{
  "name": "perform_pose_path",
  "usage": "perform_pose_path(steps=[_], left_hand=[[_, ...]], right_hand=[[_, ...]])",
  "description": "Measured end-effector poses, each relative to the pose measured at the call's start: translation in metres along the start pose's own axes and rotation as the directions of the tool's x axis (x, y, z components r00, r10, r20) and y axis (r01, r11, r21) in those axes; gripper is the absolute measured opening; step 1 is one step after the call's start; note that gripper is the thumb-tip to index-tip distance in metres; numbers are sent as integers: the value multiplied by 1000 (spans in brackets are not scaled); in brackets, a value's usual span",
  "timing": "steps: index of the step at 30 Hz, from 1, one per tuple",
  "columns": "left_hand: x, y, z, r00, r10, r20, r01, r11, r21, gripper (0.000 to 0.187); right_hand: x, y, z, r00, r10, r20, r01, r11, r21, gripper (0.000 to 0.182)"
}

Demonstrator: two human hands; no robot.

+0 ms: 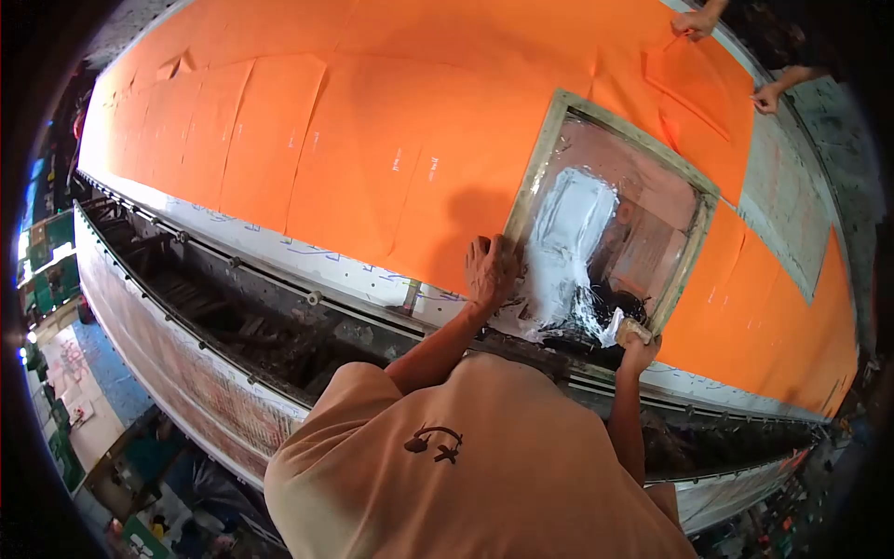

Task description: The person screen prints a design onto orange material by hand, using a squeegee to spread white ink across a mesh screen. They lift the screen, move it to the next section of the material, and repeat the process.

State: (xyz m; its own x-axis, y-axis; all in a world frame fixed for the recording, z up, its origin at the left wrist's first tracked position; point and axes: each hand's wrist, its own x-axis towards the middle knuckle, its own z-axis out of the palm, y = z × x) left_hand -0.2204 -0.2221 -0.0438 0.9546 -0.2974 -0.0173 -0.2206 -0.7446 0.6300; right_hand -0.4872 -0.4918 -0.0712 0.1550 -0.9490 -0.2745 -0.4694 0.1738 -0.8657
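A wooden-framed screen [551, 140] lies tilted over the orange sheets, its mesh partly covered with glossy white paint [568, 219] and dark paint near the lower corner. My left hand [489, 272] grips the frame's lower left side, fingers bent over the edge. Below the lower right corner, my right hand [640, 354] is closed around a short tan scraper [635, 331]. White paint coats the mesh beside the scraper's end; its exact edge is hard to make out. Orange sheets [391, 121] with small white print marks spread under and around the frame.
Another person's two hands [694, 24] hold an orange piece [689, 88] at the far right. A grey-green bare patch of table [787, 200] shows beside it. Along the near side runs a rail [314, 298] over a dark trough [233, 321].
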Motion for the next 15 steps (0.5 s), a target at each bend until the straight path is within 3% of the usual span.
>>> perform_pose_path(steps=[1,3,4,5,6,7,9,11,13,15], left_hand=[[1,0,0,999,-24,35,25,999,-23,45],[6,6,0,998,-43,40,42,999,16,46],[8,8,2,997,-73,37,72,997,34,47],[9,10,2,994,-101,37,99,994,52,47],[9,13,-1,994,-101,51,98,994,50,47],[14,17,-5,995,-99,32,98,995,24,47],[21,17,0,996,-81,28,82,996,-22,46],[23,4,14,996,-73,44,72,997,20,51],[24,2,15,999,-32,-6,32,999,39,50],[22,3,9,1000,-13,25,12,999,40,52]], right_hand=[[-12,-20,15,974,-177,142,204,959,-197,55],[-29,-77,53,776,-398,490,614,657,-438,35],[-29,-122,86,734,-326,596,596,730,-335,25],[-15,-140,118,603,-465,647,722,663,-197,26],[-5,-188,147,428,-506,749,868,461,-184,29],[15,-215,176,313,-552,773,940,295,-170,32],[36,-235,226,355,-607,710,925,340,-172,35],[15,-202,243,550,-467,693,835,310,-455,36],[-29,-175,221,384,-641,664,921,217,-324,37],[-59,-161,194,312,-651,692,950,195,-244,32]])
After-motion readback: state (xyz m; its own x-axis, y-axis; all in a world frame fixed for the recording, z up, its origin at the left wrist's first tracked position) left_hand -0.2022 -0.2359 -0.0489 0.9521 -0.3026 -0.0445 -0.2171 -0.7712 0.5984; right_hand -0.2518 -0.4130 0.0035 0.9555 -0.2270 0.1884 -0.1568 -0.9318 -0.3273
